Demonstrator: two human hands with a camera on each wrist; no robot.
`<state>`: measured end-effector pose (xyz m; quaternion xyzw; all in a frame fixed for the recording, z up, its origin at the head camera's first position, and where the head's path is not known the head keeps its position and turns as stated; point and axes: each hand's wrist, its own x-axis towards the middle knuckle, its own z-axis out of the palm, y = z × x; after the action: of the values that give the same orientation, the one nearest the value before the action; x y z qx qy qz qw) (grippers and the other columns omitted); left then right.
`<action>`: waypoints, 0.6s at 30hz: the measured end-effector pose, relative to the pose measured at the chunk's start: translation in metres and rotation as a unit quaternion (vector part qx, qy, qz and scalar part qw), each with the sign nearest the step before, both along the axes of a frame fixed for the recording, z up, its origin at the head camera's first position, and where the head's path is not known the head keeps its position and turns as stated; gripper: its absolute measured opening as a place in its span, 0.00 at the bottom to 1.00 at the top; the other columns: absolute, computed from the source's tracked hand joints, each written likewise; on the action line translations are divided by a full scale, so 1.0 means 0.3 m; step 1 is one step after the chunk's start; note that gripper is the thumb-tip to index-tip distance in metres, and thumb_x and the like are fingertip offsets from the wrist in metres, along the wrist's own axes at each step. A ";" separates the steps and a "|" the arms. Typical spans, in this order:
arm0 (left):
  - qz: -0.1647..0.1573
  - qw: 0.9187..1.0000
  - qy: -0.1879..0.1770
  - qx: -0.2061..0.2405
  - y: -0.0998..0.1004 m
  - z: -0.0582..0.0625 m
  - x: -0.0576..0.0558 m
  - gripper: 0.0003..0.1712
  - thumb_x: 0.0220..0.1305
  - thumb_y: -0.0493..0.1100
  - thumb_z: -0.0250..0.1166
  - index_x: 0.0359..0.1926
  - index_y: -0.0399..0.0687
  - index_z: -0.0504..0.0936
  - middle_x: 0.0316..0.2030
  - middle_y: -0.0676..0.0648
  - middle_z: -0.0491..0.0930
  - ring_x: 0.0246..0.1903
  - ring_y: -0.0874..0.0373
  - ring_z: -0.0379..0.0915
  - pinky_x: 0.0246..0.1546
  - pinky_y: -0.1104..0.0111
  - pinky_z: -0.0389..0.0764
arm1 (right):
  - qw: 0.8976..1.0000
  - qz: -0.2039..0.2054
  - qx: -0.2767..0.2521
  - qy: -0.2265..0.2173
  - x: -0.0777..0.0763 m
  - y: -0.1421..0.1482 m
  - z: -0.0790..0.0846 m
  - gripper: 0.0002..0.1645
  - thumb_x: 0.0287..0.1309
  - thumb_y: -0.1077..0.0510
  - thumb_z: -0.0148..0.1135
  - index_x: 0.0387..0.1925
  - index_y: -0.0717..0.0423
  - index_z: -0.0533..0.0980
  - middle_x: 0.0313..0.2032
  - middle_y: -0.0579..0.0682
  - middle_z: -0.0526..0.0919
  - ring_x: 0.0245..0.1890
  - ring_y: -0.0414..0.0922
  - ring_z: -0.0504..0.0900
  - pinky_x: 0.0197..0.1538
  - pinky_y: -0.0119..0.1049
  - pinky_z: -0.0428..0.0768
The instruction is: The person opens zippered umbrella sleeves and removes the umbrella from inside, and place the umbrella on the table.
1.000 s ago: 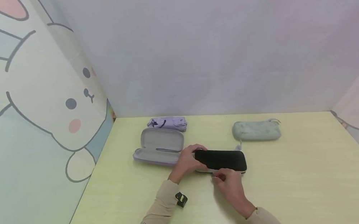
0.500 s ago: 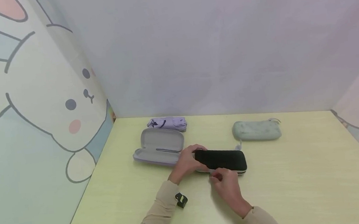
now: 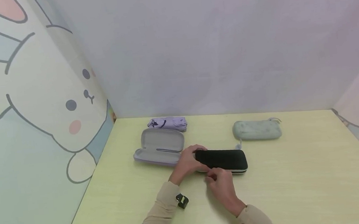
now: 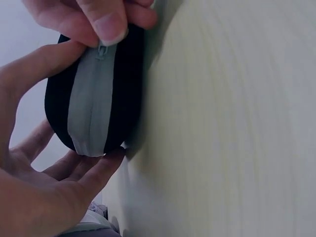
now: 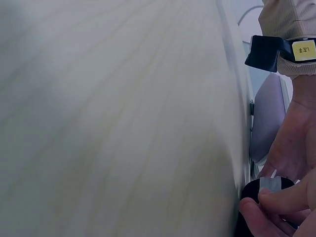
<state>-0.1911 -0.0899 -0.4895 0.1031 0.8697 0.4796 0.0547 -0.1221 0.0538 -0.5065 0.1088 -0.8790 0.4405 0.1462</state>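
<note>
A black hard zip case [image 3: 223,159] lies on the table, with a grey zipper band [image 4: 91,108] running round its side. My left hand [image 3: 188,161] grips the case's left end, thumb on the near side and fingers round the far side. At the near long edge, my right hand [image 3: 222,186] pinches the zipper pull [image 4: 102,50] between thumb and curled fingers. Most of the pull is hidden under the fingertips. In the left wrist view, the zipper teeth between the pull and the held end are joined.
Left of the hands an open case with grey lining [image 3: 160,151] lies on the table [image 3: 303,179]. Behind it is a rolled lilac cloth-like bundle [image 3: 169,123]. A pale green pouch [image 3: 257,130] lies at the back right. A small grey tassel [image 3: 238,146] shows behind the black case.
My right hand has slid leftward along the near edge of the black case, toward my left hand. The left hand keeps its grip on the end, and the case stays nearly still.
</note>
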 end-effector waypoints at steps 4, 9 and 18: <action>-0.002 1.000 0.007 -0.001 0.001 0.003 0.002 0.35 0.27 0.42 0.82 0.45 0.56 0.82 0.45 0.56 0.79 0.48 0.56 0.71 0.50 0.62 0.72 | 1.000 -0.005 0.002 -0.001 -0.001 -0.011 -0.006 0.08 0.37 0.74 0.70 0.17 0.60 0.81 0.18 0.46 0.81 0.19 0.37 0.76 0.27 0.32 0.75; 0.000 1.000 0.008 -0.003 0.004 0.001 0.003 0.35 0.27 0.41 0.82 0.45 0.55 0.82 0.44 0.55 0.79 0.48 0.56 0.71 0.49 0.62 0.72 | 1.000 -0.014 -0.005 0.002 0.004 -0.023 -0.012 0.08 0.37 0.74 0.71 0.16 0.60 0.81 0.17 0.47 0.81 0.18 0.37 0.77 0.27 0.32 0.75; 0.000 1.000 0.016 -0.011 0.009 0.001 0.003 0.34 0.28 0.38 0.79 0.45 0.54 0.82 0.44 0.53 0.79 0.46 0.55 0.71 0.49 0.63 0.72 | 1.000 -0.012 0.001 -0.003 0.005 -0.045 -0.005 0.10 0.37 0.73 0.70 0.16 0.58 0.81 0.17 0.45 0.81 0.21 0.38 0.77 0.30 0.34 0.74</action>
<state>-0.1902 -0.0872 -0.4893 0.1098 0.8758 0.4682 0.0417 -0.1204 0.0403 -0.5080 0.0969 -0.8812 0.4383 0.1485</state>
